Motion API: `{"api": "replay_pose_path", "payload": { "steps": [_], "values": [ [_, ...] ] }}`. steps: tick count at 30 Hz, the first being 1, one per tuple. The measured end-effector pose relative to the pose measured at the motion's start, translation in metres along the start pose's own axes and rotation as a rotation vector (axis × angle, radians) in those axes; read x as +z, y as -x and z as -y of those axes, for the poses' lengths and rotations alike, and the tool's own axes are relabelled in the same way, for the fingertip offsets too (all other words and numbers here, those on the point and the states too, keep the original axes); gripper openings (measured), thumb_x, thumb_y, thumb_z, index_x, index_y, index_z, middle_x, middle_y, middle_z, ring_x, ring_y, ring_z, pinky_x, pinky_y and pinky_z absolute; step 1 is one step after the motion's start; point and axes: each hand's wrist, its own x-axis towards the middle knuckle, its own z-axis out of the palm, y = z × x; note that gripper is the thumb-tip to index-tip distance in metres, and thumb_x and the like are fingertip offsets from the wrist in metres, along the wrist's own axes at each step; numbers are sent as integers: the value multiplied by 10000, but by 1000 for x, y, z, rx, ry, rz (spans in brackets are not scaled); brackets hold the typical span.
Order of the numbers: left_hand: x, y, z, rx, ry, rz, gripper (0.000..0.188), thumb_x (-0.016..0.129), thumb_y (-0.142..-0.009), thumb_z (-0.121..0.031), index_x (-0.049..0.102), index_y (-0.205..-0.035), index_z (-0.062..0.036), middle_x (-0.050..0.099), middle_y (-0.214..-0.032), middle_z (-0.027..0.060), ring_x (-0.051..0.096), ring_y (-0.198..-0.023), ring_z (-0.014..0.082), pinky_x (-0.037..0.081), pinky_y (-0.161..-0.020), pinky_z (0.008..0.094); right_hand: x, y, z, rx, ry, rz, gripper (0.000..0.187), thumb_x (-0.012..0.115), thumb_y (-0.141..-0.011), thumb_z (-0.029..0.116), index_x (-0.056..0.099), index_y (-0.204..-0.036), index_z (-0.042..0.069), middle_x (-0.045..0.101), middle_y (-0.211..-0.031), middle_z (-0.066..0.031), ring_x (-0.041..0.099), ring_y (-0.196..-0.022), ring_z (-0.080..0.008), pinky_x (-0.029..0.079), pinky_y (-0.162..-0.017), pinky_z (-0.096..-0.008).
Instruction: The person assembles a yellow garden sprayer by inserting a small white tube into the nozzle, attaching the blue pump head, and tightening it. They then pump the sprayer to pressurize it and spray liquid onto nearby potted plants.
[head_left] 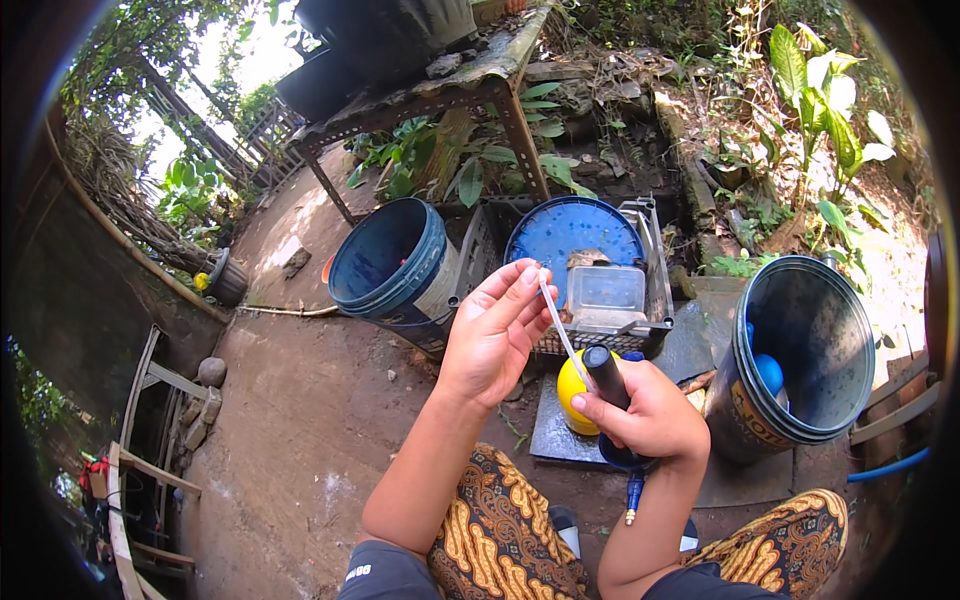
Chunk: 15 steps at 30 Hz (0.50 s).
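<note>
My left hand [492, 335] is raised in front of me, thumb and forefinger pinching the upper end of a thin whitish translucent tube [562, 328]. The tube slants down to my right hand [655, 412], where its lower end lies by the thumb. That hand is wrapped round a black cylindrical handle [606, 378]. Below the fist a dark blue part with a brass-coloured tip [632, 500] sticks out; whether it joins the handle is hidden. A rounded yellow object [574, 392] sits just behind the right hand, partly covered by it.
Ahead stands a grey crate [655, 262] with a blue lid [540, 225] and a clear plastic box [606, 290]. An open blue bucket [385, 255] is left of it. At right, a dark bucket [745, 400] holds a blue rounded object [768, 374]. A metal-legged table [520, 140] stands behind.
</note>
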Motion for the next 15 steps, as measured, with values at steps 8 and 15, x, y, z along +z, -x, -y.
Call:
{"api": "replay_pose_path", "payload": {
  "steps": [8, 15],
  "values": [
    [4, -3, -2, 211, -279, 40, 194, 696, -993, -144, 648, -1153, -44, 687, -1067, 58, 673, -987, 159, 561, -894, 300, -4, 0, -5, 49, 8, -30, 256, 690, -953, 227, 644, -1015, -16, 631, -798, -85, 562, -732, -173, 479, -711, -358],
    [-1, -1, 0, 4, -3, 33, 167, 665, -1012, -142, 643, -1163, -73, 691, -1098, 28, 677, -1019, 141, 567, -889, 297, -5, 1, -7, 45, 21, -40, 272, 690, -950, 247, 628, -984, -16, 620, -832, -84, 556, -759, -170, 475, -716, -353]
  ]
}}
